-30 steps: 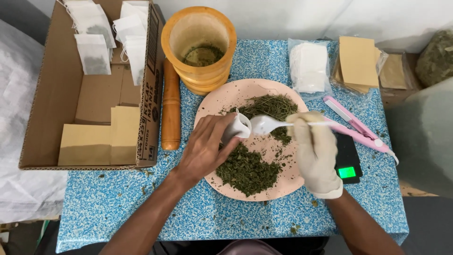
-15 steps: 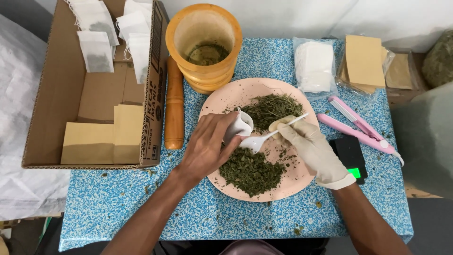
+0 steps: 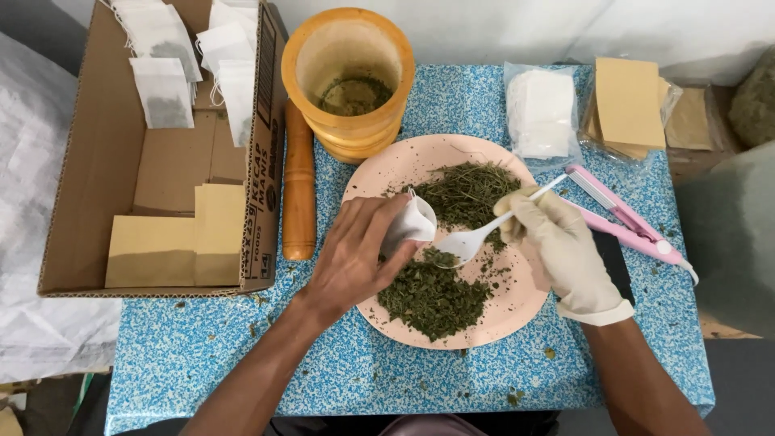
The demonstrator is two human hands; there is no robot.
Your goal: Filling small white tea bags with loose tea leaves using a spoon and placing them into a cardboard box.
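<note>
I'm seeing two hands working over one round pink plastic plate point(image 3: 517, 311) on the blue speckled tabletop point(image 3: 202, 355).

The bare left hand point(image 3: 355, 258) is pinching one small white paper tea bag point(image 3: 412, 226), fingers closed on it, mouth of the bag facing 3 o'clock. The white-gloved right hand point(image 3: 561, 246) is gripping one white plastic spoon point(image 3: 476, 238) by the handle, bowl pointing to 9 o'clock and sitting just beside the bag, with a bit of green in it.

Two heaps of dried green herb on the plate: the stringy pile point(image 3: 468, 192) at 12 o'clock and the chopped pile point(image 3: 432, 297) at 6 o'clock.

Off the plate:
- one yellow wooden mortar point(image 3: 349, 81) at 11 o'clock, herb residue inside
- one brown wooden pestle point(image 3: 299, 182) lying at 9 o'clock, just beside the mortar
- one open cardboard box point(image 3: 73, 210) further out at 9 o'clock, holding about five filled white tea bags point(image 3: 165, 93) at its far end and two tan paper envelopes point(image 3: 173, 242) at the near end
- one clear packet of empty white bags point(image 3: 542, 113) at 1 o'clock
- one stack of tan envelopes point(image 3: 630, 101) at 2 o'clock
- one pink flat sealer tool point(image 3: 626, 218) at 3 o'clock, behind the gloved hand

Versus half a second ago: the spoon bowl is sitting lower, over the gap between the piles, and it's closer to the bag mouth. The left-hand grip is unchanged. The black device with the green light beside the sealer is now mostly hidden by the right wrist.
</note>
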